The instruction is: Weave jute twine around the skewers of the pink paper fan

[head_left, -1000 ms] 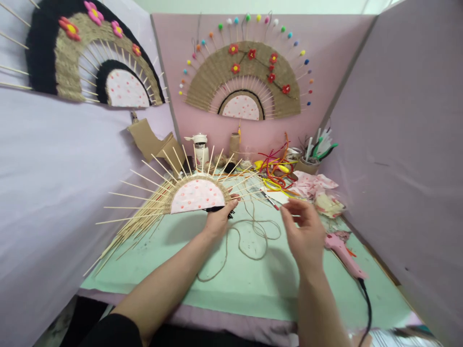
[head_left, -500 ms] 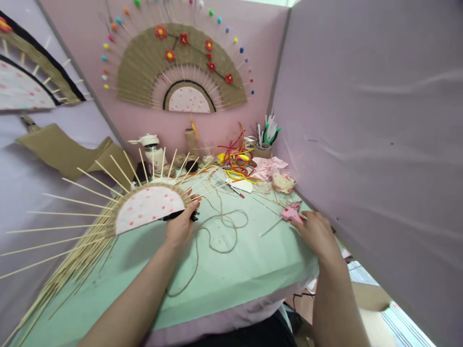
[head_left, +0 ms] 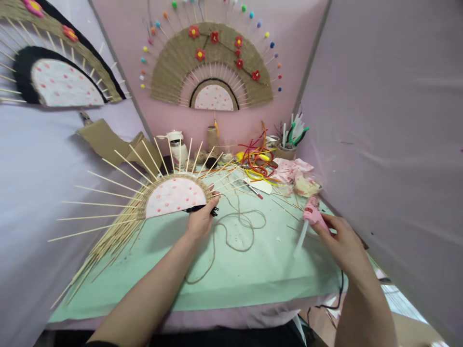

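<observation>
Jutting leftward from left hand (head_left: 200, 220): fan (head_left: 176, 196); in right hand (head_left: 343, 241): glue gun (head_left: 314, 212).

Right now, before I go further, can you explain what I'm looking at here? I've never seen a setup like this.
There's no machine here, just a person's two bare hands. The view comes from a camera worn on that person's head, looking forward and down.

The left hand holds a half-round fan of pale thin sticks with a white, pink-spotted centre by its right end. The right hand has its fingers around a pink glue gun, with a whitish translucent stick poking out of it.

On the pale green table lie a loose loop of tan twine and a bundle of long pale sticks. On the pink wall behind hangs a brown half-round fan with red flowers.
</observation>
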Demonstrator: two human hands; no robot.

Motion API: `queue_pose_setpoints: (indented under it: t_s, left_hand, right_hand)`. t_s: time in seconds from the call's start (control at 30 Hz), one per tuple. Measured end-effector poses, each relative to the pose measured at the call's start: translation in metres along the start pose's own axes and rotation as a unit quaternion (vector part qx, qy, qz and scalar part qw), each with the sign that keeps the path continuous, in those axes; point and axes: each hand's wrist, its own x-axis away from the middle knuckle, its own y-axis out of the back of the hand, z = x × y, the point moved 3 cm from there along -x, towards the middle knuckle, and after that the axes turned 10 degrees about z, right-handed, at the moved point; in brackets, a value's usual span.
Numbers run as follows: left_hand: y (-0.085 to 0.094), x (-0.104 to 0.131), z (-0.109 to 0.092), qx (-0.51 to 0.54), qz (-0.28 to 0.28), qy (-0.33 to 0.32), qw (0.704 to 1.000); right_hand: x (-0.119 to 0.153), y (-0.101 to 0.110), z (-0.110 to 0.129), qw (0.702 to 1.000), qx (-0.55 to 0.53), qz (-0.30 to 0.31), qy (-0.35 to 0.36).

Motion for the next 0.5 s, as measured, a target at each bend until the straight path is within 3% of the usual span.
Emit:
queue_pose_setpoints:
  t_s: [0.1, 0.23, 0.37, 0.5]
  left_hand:
    - [0.002, 0.000, 0.002, 0.016, 0.008, 0.004, 1.000]
    - [0.002, -0.001, 0.003, 0.030, 0.000, 0.014, 0.999]
    - [0.000, 0.002, 0.002, 0.043, -0.008, 0.017, 0.999]
    - [-0.003, 0.005, 0.003, 0.053, -0.003, 0.020, 0.998]
  right_hand:
    - [0.012, -0.014, 0.026, 0.989, -0.139, 0.053, 0.016]
    - [0.034, -0.052, 0.058, 0.958, -0.265, 0.108, -0.002]
    - [0.050, -0.081, 0.092, 0.939, -0.306, 0.142, 0.064]
    - [0.054, -0.094, 0.111, 0.927, -0.327, 0.158, 0.092]
